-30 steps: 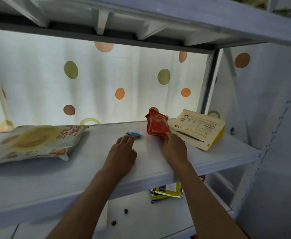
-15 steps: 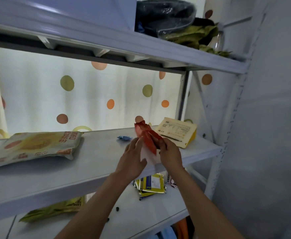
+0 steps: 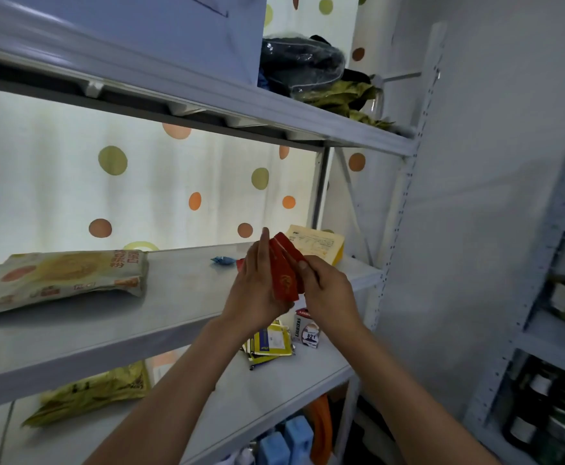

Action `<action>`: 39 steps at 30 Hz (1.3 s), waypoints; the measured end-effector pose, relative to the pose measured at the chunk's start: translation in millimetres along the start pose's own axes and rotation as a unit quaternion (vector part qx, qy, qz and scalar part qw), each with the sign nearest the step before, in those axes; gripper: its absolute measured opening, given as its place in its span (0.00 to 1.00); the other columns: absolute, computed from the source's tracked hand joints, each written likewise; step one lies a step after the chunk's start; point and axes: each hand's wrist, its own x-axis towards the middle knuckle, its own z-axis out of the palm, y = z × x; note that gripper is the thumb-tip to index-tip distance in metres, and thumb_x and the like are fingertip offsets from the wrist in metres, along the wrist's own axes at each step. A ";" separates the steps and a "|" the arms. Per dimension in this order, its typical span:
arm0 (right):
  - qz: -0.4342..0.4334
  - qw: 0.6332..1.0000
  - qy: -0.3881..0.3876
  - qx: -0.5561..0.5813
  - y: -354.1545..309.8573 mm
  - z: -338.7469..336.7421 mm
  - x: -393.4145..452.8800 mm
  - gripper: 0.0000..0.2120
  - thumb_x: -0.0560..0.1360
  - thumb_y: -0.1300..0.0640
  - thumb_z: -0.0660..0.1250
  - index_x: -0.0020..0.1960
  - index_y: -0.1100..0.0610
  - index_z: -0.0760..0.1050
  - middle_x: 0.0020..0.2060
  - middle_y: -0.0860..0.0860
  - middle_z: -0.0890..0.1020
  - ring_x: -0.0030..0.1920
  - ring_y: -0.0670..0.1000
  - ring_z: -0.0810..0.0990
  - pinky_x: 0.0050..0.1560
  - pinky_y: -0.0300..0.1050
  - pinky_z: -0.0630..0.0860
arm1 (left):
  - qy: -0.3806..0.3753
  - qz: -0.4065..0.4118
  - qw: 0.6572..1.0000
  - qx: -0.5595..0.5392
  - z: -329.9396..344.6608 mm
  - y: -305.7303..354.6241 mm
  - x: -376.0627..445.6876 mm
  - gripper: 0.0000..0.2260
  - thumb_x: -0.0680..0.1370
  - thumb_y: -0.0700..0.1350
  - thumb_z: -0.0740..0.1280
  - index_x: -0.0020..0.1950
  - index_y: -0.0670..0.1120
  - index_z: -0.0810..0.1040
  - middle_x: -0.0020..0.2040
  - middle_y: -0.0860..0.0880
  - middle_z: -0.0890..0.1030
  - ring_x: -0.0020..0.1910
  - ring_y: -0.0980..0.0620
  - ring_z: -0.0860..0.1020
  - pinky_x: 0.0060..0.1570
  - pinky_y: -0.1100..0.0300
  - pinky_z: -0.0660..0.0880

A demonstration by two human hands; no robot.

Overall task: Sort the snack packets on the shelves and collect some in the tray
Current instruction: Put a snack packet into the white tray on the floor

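Red packets over a white shelf

Both left hand (image 3: 256, 290) and right hand (image 3: 329, 290) grip red packets (image 3: 284, 275) above the middle shelf's (image 3: 113, 317) front edge; dotted curtain (image 3: 140, 182) behind.

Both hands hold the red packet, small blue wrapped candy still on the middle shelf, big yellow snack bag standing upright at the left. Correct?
Not quite. In the head view the big yellow snack bag lies flat on the middle shelf, not upright. The rest holds: left hand and right hand hold the red packet, small blue wrapped candy on the shelf.

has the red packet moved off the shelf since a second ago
Yes. The red packet, then standing on the middle shelf beside the yellow box, is now lifted toward the person, between left hand and right hand.
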 end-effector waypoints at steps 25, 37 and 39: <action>0.064 0.991 0.032 0.109 -22.3 -31.0 -53.1 0.10 0.82 0.51 0.60 0.57 0.47 0.79 0.52 0.44 0.83 0.52 0.45 0.82 0.51 0.47 0.82 | -0.068 -0.077 0.967 -0.233 -32.2 46.3 -55.5 0.44 0.60 0.57 0.77 0.70 0.62 0.56 0.66 0.56 0.72 0.62 0.55 0.74 0.58 0.51 0.78; 0.184 0.939 -0.101 0.272 53.3 -7.4 -134.0 0.16 0.80 0.60 0.64 0.68 0.53 0.75 0.58 0.52 0.83 0.58 0.49 0.82 0.56 0.42 0.79 | -0.089 -0.301 0.857 -0.409 27.1 20.9 -81.8 0.40 0.62 0.51 0.82 0.66 0.48 0.63 0.54 0.54 0.79 0.50 0.57 0.80 0.55 0.54 0.78; 0.229 0.926 -0.094 0.285 70.5 5.6 -159.3 0.18 0.79 0.61 0.66 0.68 0.53 0.74 0.58 0.53 0.83 0.55 0.46 0.83 0.52 0.38 0.79 | -0.124 -0.353 0.811 -0.450 53.0 13.7 -97.0 0.41 0.60 0.51 0.82 0.65 0.47 0.62 0.55 0.50 0.80 0.51 0.52 0.82 0.58 0.48 0.78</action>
